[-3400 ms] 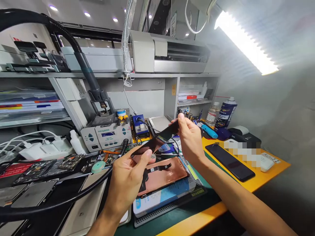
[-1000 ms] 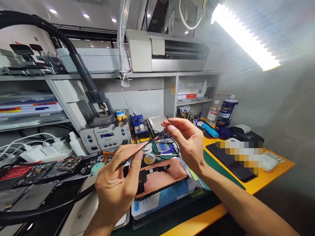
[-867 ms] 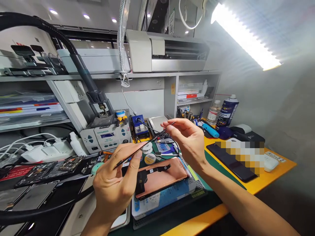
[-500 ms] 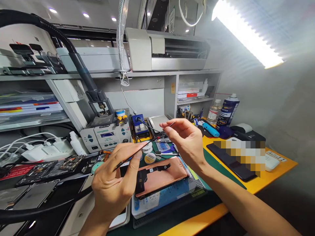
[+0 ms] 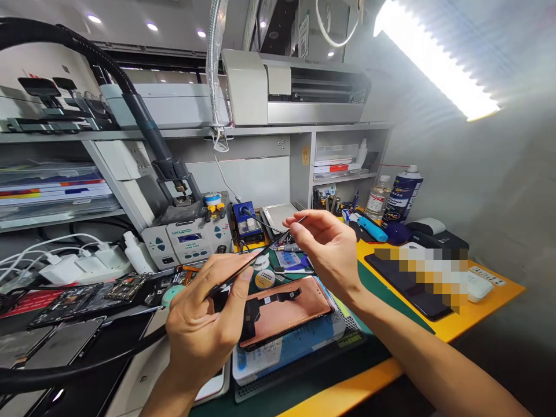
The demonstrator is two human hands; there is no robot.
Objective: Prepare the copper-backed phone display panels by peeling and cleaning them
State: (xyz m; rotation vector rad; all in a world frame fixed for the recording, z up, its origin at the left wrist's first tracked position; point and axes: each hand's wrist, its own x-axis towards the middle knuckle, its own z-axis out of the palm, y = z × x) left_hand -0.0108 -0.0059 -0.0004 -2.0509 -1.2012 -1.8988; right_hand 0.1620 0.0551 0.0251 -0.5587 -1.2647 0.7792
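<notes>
Both hands hold up a thin, dark, phone-sized panel [image 5: 270, 245], seen almost edge-on. My left hand [image 5: 212, 313] pinches its near end between thumb and fingers. At the far end, my right hand [image 5: 328, 249] has thumb and fingertips closed on the tip. The panel's broad face is mostly hidden, so its exact kind is unclear. Beneath the hands lies a phone display assembly [image 5: 299, 315], its copper-coloured back up, with a black flex cable [image 5: 282, 296] across it. The assembly rests on a blue-and-white box [image 5: 282, 362].
Behind the hands stand a small round tin [image 5: 264, 280] and a hot-air station [image 5: 189, 243]. Circuit boards [image 5: 61, 304] lie at left; a black hose [image 5: 87, 370] crosses there. At right are a dark phone [image 5: 403, 284], a spray can [image 5: 403, 194] and a clear bottle [image 5: 377, 197].
The panel has tilted slightly, and a sliver more of its dark face shows near my left hand. My left hand has shifted a little to the right; the right has barely moved.
</notes>
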